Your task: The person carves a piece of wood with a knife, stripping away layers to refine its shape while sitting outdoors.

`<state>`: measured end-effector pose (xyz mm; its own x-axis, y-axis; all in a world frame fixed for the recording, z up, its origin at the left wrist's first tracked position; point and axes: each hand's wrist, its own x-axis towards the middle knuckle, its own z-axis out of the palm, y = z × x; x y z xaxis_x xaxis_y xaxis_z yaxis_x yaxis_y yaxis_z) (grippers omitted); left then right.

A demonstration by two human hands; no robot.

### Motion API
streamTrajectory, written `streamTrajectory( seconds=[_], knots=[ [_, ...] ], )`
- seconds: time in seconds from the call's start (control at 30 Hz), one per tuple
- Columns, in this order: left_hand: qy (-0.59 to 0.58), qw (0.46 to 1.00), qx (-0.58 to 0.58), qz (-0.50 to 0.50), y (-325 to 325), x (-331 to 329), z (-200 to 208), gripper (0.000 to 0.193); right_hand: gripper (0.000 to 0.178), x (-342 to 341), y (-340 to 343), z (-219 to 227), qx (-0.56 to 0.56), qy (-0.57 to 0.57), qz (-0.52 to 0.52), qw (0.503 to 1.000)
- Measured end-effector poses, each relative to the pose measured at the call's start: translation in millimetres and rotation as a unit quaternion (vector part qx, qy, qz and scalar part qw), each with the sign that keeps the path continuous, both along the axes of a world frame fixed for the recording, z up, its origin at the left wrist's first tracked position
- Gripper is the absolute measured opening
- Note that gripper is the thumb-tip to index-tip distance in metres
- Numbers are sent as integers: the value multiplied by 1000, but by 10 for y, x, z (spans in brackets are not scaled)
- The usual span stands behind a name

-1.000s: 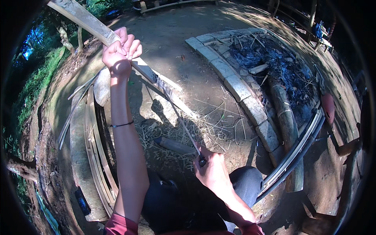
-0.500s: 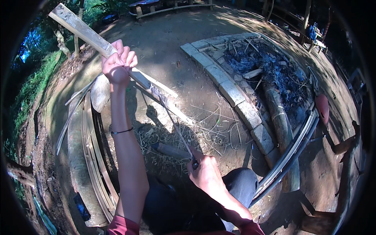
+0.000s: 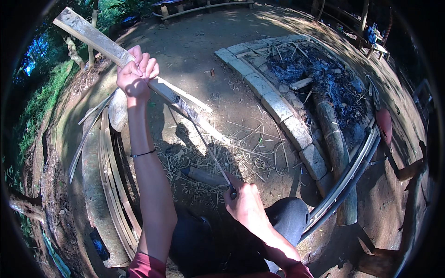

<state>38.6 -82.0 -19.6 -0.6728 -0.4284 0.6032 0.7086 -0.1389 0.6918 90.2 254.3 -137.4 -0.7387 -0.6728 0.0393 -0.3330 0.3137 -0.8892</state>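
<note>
My left hand (image 3: 136,76) is closed around a long, flat bamboo strip (image 3: 92,37), raised at the upper left. The strip slants down to the right, its lower end over the shavings, with a thinner split piece (image 3: 185,98) beside it. My right hand (image 3: 245,202), near my knee, is wrapped round the handle of a long, thin-bladed knife (image 3: 214,158). The blade points up and away, its far end meeting the strip's lower part below my left hand. Most of the handle is hidden by my fingers.
Pale shavings (image 3: 222,160) and a short dark-ended piece of wood (image 3: 204,176) lie on the ground. At right, a stone-edged fire pit (image 3: 280,106) holds ash and a log (image 3: 333,134). Long strips (image 3: 107,180) rest along a log (image 3: 92,194) at left, near a stone (image 3: 118,110).
My left hand and the bamboo strip have shifted slightly left. My right hand has barely moved, and both hands keep their grips.
</note>
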Motion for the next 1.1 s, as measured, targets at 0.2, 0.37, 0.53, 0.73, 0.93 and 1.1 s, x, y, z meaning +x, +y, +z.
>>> streamTrajectory(
  seconds=[0.2,0.37,0.53,0.73,0.93,1.1],
  knots=[
    [5,1000,-6,-2,-116,69,22,14,42,-125,-19,-255,5,4,-2,1000],
    [-1,1000,3,-17,-9,-49,16,15,42,-122,-42,-249,56,38,-39,997],
    [6,999,-29,-37,40,-78,41,15,43,-9,-81,-78,57,48,-41,996],
    [20,995,-42,-86,34,-128,22,13,38,-87,-48,-379,23,18,-48,998],
    [10,998,-35,-50,109,-122,34,12,32,-160,3,-53,18,-91,13,996],
    [-5,997,-42,-57,158,-113,74,14,29,-221,18,-108,-32,-124,18,992]
  ],
)
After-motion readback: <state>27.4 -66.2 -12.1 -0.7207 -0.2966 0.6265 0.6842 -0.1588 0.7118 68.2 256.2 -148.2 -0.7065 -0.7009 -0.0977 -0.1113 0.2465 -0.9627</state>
